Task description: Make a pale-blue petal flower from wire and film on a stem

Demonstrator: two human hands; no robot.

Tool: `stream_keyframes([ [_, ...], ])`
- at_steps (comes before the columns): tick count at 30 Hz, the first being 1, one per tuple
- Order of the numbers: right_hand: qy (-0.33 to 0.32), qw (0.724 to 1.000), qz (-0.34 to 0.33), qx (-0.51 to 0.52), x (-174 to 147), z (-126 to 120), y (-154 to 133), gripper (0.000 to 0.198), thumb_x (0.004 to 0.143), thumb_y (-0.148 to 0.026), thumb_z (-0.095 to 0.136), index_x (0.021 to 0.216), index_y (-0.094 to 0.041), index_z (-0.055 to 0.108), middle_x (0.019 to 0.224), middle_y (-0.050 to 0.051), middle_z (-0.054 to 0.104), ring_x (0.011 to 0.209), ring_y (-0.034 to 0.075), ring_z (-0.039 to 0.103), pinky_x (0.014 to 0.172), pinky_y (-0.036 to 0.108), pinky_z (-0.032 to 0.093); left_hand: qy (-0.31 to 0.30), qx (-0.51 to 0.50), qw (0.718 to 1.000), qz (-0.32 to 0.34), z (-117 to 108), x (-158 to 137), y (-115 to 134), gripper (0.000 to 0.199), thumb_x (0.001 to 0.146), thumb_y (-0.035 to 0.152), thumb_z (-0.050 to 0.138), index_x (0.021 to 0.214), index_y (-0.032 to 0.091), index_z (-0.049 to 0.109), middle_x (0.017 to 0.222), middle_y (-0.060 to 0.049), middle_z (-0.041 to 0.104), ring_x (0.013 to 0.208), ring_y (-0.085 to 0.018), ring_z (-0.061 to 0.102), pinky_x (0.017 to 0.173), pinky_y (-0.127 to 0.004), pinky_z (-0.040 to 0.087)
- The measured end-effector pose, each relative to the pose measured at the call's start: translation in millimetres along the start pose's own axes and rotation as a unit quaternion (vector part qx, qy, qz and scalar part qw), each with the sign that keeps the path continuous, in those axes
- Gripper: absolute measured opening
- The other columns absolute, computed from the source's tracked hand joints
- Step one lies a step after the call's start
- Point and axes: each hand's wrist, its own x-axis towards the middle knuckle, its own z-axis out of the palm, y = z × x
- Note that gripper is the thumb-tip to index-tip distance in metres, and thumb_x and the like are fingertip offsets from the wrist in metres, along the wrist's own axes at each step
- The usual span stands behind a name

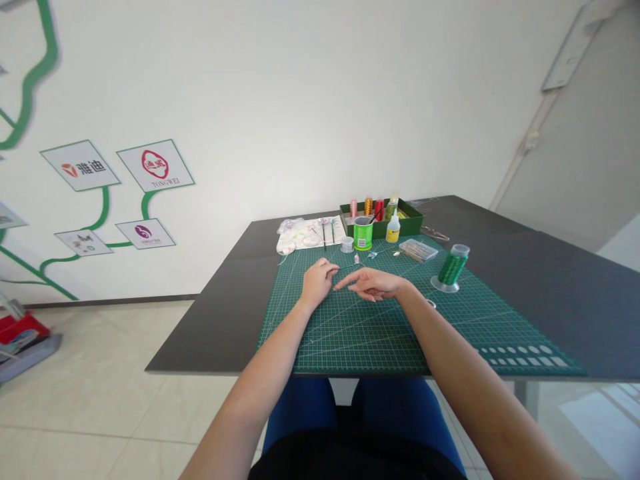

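Note:
Over the green cutting mat (370, 333), my left hand (319, 283) is closed in a pinch, with a thin greenish strand (345, 267) leading away from its fingertips. Just to the right, my right hand (375, 284) has its index finger stretched toward the left hand and its other fingers loosely bent. I see nothing held in it. Beyond the fingers lie a small pinkish piece (357, 259) and a small pale blue piece (373, 255). A large spool of green thread (453, 268) stands upright to the right of my right hand.
At the back stand a green box (415, 222) with colored thread spools, a green can (363, 235) and a glue bottle (393, 229). A clear case (419, 250) lies nearby, as do a small clear spool (347, 245), scissors or pliers (435, 233), and a white cloth (310, 235) with brushes.

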Motion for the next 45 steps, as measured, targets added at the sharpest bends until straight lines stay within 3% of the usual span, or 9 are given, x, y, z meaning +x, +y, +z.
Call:
stream_keyframes([
  [13,0.024,0.999,-0.029,0.005,-5.1,-3.1,-3.8,0.051,0.09,-0.04,0.065,0.131,-0.009,0.067,0.046,-0.006,0.057,0.032,0.006,0.038,0.032,0.017,0.022,-0.042,0.014,0.999,0.025,-0.6,-0.1,3.6,0.026,0.093,0.009,0.058,0.101,0.023,0.078,0.092,-0.003,0.068,0.081,-0.015,0.064,0.071,-0.026,0.048],
  [17,0.067,0.994,-0.074,0.043,-4.9,-1.4,-5.2,0.052,0.089,-0.035,0.066,0.133,-0.008,0.063,0.043,-0.009,0.051,0.031,0.006,0.033,0.033,0.018,0.019,-0.062,0.034,0.997,0.034,-1.3,-0.9,5.6,0.027,0.094,0.008,0.055,0.098,0.022,0.077,0.091,-0.003,0.067,0.082,-0.016,0.064,0.067,-0.025,0.046],
  [23,0.149,0.976,-0.13,0.092,-3.0,-4.0,-3.8,0.044,0.089,-0.031,0.066,0.127,-0.007,0.066,0.039,-0.012,0.039,0.034,0.005,0.025,0.036,0.021,0.018,-0.064,0.019,0.996,0.052,0.5,-0.7,4.2,0.022,0.096,0.013,0.059,0.102,0.024,0.077,0.095,-0.002,0.068,0.087,-0.016,0.066,0.076,-0.025,0.049],
  [33,0.199,0.963,-0.142,0.11,-5.5,-7.7,-2.0,0.039,0.09,-0.027,0.066,0.122,-0.006,0.07,0.038,-0.011,0.037,0.035,0.006,0.023,0.037,0.021,0.017,-0.086,0.036,0.994,0.058,-1.5,-0.3,6.8,0.021,0.098,0.014,0.057,0.103,0.021,0.076,0.1,-0.002,0.071,0.093,-0.015,0.068,0.081,-0.024,0.05],
  [39,0.248,0.955,-0.126,0.103,-9.4,-16.7,-0.4,0.036,0.087,-0.025,0.065,0.116,-0.005,0.072,0.035,-0.012,0.034,0.033,0.005,0.017,0.037,0.022,0.011,-0.133,0.088,0.984,0.085,-7.2,-0.7,17.0,0.025,0.099,0.014,0.054,0.107,0.022,0.076,0.101,-0.002,0.07,0.093,-0.015,0.067,0.075,-0.023,0.05],
  [45,0.271,0.951,-0.118,0.088,-11.4,-19.6,-0.6,0.038,0.085,-0.026,0.066,0.115,-0.003,0.072,0.036,-0.012,0.032,0.033,0.004,0.018,0.038,0.022,0.011,-0.139,0.101,0.98,0.098,-6.0,-0.8,20.0,0.024,0.099,0.016,0.054,0.107,0.023,0.076,0.101,-0.002,0.069,0.093,-0.015,0.067,0.073,-0.023,0.05],
])
